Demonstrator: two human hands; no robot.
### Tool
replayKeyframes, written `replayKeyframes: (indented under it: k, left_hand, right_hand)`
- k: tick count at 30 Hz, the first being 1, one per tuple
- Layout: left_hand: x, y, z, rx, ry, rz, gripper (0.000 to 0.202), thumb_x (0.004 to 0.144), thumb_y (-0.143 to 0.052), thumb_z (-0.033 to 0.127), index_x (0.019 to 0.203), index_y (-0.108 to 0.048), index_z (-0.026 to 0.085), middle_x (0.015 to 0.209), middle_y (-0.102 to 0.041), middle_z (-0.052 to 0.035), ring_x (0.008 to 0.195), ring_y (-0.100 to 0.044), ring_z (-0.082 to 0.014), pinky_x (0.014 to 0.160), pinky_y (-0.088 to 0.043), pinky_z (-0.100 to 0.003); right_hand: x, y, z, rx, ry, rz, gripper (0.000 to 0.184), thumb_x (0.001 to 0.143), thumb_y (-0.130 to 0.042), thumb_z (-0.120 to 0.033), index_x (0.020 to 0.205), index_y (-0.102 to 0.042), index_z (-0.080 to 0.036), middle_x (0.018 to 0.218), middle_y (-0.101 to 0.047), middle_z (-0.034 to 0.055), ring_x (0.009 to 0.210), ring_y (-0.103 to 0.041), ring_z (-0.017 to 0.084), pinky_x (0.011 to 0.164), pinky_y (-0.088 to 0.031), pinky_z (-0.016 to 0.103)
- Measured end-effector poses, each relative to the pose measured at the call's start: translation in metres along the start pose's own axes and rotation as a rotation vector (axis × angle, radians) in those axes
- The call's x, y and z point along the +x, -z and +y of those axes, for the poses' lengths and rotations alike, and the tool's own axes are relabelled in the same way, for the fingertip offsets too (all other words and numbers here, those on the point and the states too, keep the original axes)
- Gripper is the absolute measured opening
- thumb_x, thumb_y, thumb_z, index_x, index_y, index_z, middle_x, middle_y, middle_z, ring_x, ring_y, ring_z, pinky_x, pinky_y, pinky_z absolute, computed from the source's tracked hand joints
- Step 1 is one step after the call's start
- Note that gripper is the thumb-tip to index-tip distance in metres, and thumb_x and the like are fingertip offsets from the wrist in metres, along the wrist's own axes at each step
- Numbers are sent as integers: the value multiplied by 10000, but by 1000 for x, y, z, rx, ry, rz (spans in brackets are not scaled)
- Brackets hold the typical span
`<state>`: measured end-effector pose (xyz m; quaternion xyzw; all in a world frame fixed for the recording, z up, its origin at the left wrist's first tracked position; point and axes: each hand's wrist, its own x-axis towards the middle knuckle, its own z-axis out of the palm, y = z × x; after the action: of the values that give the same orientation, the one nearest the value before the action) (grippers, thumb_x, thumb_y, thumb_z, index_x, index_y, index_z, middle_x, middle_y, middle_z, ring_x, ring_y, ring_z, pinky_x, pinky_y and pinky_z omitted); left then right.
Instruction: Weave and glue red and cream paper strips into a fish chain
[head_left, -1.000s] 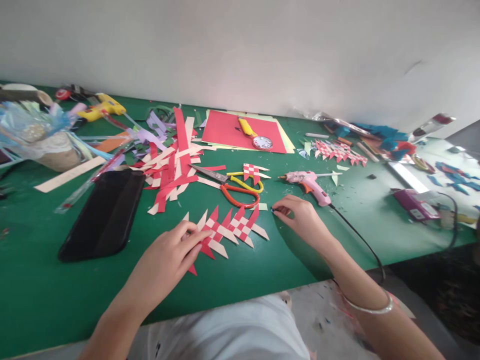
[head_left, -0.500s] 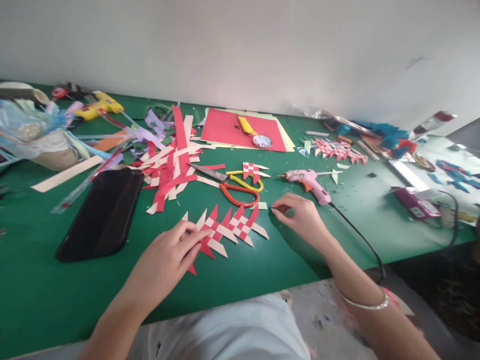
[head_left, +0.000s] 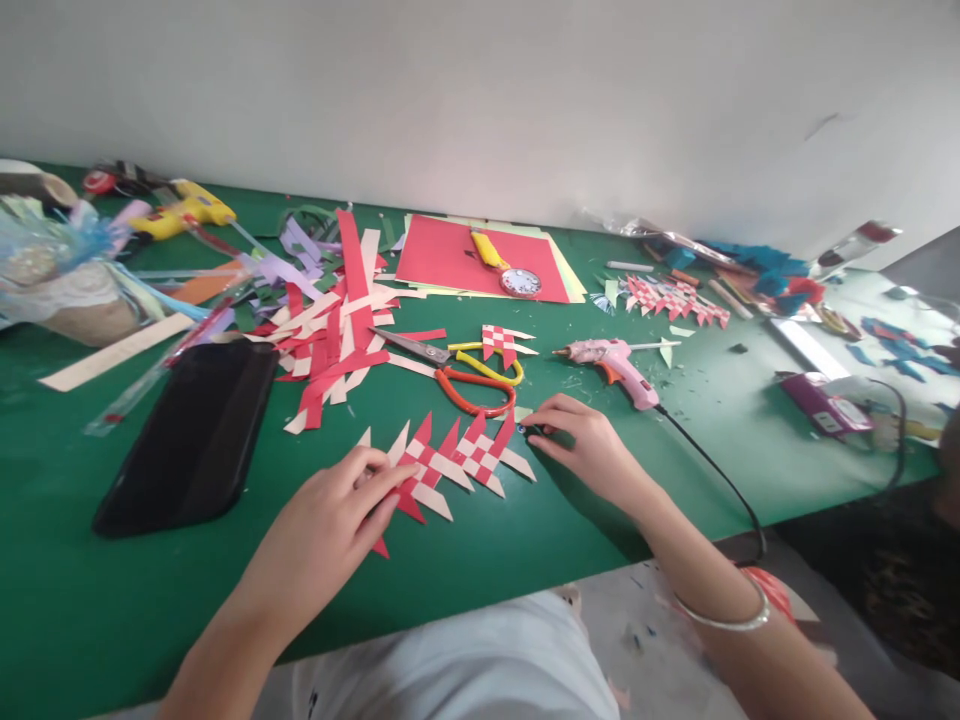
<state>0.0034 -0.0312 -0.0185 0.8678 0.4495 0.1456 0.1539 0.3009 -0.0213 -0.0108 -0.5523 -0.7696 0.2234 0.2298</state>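
A woven red and cream paper piece (head_left: 454, 457) with pointed ends lies on the green table (head_left: 525, 540) in front of me. My left hand (head_left: 330, 525) rests on its left end, fingers curled and pressing it down. My right hand (head_left: 581, 445) sits just right of the piece, its fingertips pinched on a tiny dark object at the piece's right tip. Orange and yellow scissors (head_left: 465, 375) lie just behind the piece. A pink glue gun (head_left: 615, 362) with a black cord lies behind my right hand.
A black tray (head_left: 187, 435) lies at the left. Loose red and cream strips (head_left: 337, 330) are heaped behind it. Red paper sheets (head_left: 465, 262) carry a yellow-handled tool. More woven pieces (head_left: 675, 300), a yellow glue gun (head_left: 180, 215) and clutter line the back.
My right hand has slid left along the table to the woven piece's right tip. My left hand stays on the piece's left end. The view shifted slightly.
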Motion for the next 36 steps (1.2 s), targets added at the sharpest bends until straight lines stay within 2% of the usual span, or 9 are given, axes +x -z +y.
replayKeyframes:
  k: [3,7,11,17,21,25,36]
  left_hand:
    - [0,0,0,6,6,-2,323,923,-335,306,1098,-602,258,976,-567,-49,748,-597,-164,653,-453,-281]
    - [1,0,1,-4,12,1,318,919,-343,304,1095,-604,262,970,-572,-46,787,-603,-172,675,-457,-280]
    - [1,1,3,-13,20,12,316,917,-345,312,1077,-614,264,962,-574,-41,773,-604,-164,672,-461,-273]
    - [0,4,5,-13,39,6,326,918,-339,317,1067,-623,261,955,-585,-45,866,-611,-189,676,-467,-264]
    - [0,2,4,3,32,-10,323,920,-345,307,1101,-608,259,993,-580,-53,941,-600,-208,700,-467,-274]
    - [0,1,4,-7,39,-10,317,920,-351,308,1108,-603,267,1000,-582,-51,987,-585,-215,708,-469,-266]
    - [0,4,6,-16,43,-28,332,928,-323,316,1102,-598,251,995,-579,-57,905,-605,-202,692,-470,-278]
  right_hand:
    - [1,-2,-2,0,11,-9,202,837,-520,-189,998,-638,-214,918,-591,59,743,-583,143,660,-495,261]
    - [3,-2,-5,15,-7,-10,124,827,-540,-172,878,-652,-186,880,-595,52,719,-577,132,645,-479,247]
    - [5,-2,-7,24,-12,-42,92,821,-546,-160,834,-634,-182,854,-588,39,707,-576,125,638,-472,243]
    - [7,-4,-11,-61,-15,-55,82,807,-559,-163,745,-610,-177,775,-569,23,609,-531,106,578,-453,239]
    - [7,-3,-13,-84,-11,-82,101,811,-536,-153,751,-614,-173,775,-582,29,612,-537,108,568,-457,236]
    - [6,0,-14,-10,-1,-78,96,802,-531,-157,756,-614,-176,787,-594,36,632,-560,111,594,-489,238]
    - [3,-3,-14,-114,29,-70,178,794,-457,-82,837,-600,-179,865,-601,56,694,-578,133,631,-475,253]
